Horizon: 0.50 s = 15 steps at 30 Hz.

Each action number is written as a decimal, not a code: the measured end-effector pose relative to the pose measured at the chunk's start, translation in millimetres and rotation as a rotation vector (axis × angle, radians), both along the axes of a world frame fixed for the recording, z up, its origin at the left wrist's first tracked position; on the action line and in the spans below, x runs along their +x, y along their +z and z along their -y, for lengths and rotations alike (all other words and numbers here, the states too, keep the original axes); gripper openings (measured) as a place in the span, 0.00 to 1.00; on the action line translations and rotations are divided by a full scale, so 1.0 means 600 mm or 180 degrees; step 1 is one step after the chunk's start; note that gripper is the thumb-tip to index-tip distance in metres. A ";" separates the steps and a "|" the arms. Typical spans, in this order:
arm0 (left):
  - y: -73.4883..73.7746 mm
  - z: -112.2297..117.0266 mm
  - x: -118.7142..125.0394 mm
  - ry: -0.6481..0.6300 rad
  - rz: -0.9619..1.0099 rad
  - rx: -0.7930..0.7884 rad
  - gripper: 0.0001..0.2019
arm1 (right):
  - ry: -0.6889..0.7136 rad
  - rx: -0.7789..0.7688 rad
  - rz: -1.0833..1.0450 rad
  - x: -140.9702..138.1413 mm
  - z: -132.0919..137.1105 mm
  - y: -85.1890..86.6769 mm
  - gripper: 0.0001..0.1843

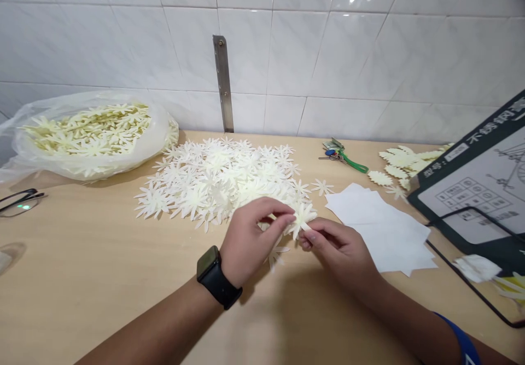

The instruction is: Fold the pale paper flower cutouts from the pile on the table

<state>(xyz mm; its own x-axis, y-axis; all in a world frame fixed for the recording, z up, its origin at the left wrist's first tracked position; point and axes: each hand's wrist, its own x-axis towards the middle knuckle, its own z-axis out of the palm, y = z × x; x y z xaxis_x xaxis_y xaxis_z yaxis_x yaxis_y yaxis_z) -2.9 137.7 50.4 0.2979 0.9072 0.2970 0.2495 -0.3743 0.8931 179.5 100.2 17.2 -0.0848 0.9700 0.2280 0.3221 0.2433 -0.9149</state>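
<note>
Between my two hands is a cream flower-shaped cutout [302,217] with several narrow petals, raised over the near right edge of a pile. My left hand [256,234], wearing a black watch, pinches its left side between thumb and fingertips. On the other side my right hand [338,247] grips a lower petal with thumb and forefinger. The pile of similar flower cutouts [221,176] spreads just beyond my hands. Below the held piece another flower cutout [279,255] lies on the table, partly hidden by my left hand.
A plastic bag [159,146] full of flower cutouts stands at the back left, near glasses [20,204]. White paper sheets [377,220] lie right of my hands. Keys with a green strap [353,163], scalloped cutouts [404,163] and a dark printed box [476,190] sit farther right. A tiled wall bounds the table.
</note>
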 end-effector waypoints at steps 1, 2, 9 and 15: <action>0.001 0.006 0.006 -0.0160 0.0122 -0.0421 0.05 | 0.0019 0.0054 0.0058 0.001 0.000 0.000 0.11; 0.001 0.009 0.011 -0.0245 0.0248 -0.0790 0.04 | 0.0035 0.0108 0.0113 0.001 0.000 0.001 0.11; 0.004 0.000 0.009 -0.0625 0.0809 -0.1891 0.07 | 0.0333 0.0323 0.0274 0.004 0.001 0.004 0.13; 0.005 -0.004 0.004 -0.0769 0.0915 -0.2089 0.07 | 0.0372 0.0328 0.0191 0.003 0.000 0.006 0.13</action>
